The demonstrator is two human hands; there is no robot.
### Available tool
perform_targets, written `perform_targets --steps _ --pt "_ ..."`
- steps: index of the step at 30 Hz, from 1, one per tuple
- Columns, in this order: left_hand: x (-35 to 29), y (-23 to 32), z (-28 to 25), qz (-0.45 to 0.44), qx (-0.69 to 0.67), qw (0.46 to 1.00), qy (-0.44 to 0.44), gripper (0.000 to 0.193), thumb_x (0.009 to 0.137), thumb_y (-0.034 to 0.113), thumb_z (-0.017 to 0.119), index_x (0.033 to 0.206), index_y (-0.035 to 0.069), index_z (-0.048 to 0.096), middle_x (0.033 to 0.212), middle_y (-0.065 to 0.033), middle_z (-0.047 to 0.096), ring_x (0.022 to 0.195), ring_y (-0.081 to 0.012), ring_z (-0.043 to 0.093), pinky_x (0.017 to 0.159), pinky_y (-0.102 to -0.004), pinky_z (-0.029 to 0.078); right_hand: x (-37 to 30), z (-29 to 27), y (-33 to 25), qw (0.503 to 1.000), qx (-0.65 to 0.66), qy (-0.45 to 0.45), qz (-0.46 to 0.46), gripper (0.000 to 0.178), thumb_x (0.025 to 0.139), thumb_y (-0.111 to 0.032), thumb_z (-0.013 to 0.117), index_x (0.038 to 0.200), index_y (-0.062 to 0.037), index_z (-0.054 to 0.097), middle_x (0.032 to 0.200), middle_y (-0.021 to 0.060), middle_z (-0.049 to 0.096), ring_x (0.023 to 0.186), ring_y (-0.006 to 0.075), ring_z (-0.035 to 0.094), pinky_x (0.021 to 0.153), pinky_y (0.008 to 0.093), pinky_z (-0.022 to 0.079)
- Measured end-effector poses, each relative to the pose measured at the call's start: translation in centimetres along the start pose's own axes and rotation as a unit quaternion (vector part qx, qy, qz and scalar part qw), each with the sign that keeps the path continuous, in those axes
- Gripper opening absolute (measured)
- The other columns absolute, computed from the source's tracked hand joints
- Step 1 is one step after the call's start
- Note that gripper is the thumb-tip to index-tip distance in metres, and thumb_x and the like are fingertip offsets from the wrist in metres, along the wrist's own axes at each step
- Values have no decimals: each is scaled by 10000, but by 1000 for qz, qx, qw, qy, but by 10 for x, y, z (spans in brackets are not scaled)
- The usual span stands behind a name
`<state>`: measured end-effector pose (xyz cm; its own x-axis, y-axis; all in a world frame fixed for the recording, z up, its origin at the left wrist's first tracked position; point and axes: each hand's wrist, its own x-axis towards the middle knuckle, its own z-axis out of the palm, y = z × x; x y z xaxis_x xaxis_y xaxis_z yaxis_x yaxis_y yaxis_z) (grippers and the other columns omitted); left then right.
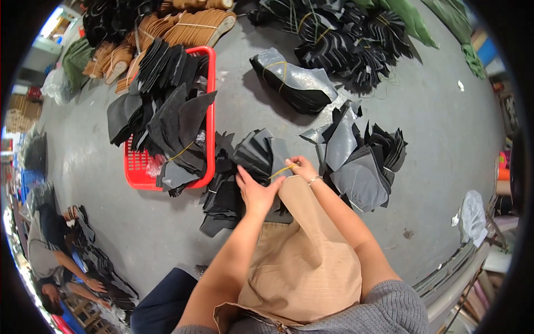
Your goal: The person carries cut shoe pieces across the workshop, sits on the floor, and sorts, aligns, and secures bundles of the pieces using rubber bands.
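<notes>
In front of my apron is a stack of black and grey cut sheet pieces (258,153), fanned out at its far end. My left hand (257,195) grips the stack's near left side, with the thumb toward the band. A thin yellow band (282,171) runs across the stack's near right part. My right hand (304,168) is closed, pinching the band's right end between thumb and fingers. The stack partly hides the fingertips of both hands. Below and left of it, touching or nearly so, lie more black pieces (222,200) on the floor.
A red plastic basket (209,117) heaped with black pieces stands at left. Banded dark bundles (292,80) and loose grey-black piles (361,178) lie ahead and right. Brown bundles (197,28) sit at the far left. Another person (55,250) works among dark pieces at lower left.
</notes>
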<state>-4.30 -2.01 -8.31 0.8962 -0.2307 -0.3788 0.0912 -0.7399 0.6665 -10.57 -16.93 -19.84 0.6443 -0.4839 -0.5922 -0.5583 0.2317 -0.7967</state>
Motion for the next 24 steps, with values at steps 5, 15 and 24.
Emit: perform_targets --steps 5,15,24 --pt "8 -22 4 -122 -139 981 -59 1277 518 450 827 1353 -121 48 1330 -306 327 1242 -325 369 1006 -324 326 -13 31 1 994 80 48 51 403 733 -345 742 865 -33 522 680 7 550 583 95 481 541 248 428" --pt "42 -3 1 -13 -429 879 -209 734 715 157 710 1317 19 314 1217 -101 478 1097 -202 467 946 -323 366 -15 -39 -106 982 42 -180 -43 304 644 -205 810 777 -44 589 727 3 592 638 86 535 564 257 444" --pt "159 19 12 -36 -100 993 -55 1131 629 576 702 1390 -36 133 1388 -223 301 1286 -314 311 1034 -368 277 24 -144 -76 915 -158 370 34 606 656 -263 758 1131 24 515 1102 230 568 1038 312 558 888 366 444"
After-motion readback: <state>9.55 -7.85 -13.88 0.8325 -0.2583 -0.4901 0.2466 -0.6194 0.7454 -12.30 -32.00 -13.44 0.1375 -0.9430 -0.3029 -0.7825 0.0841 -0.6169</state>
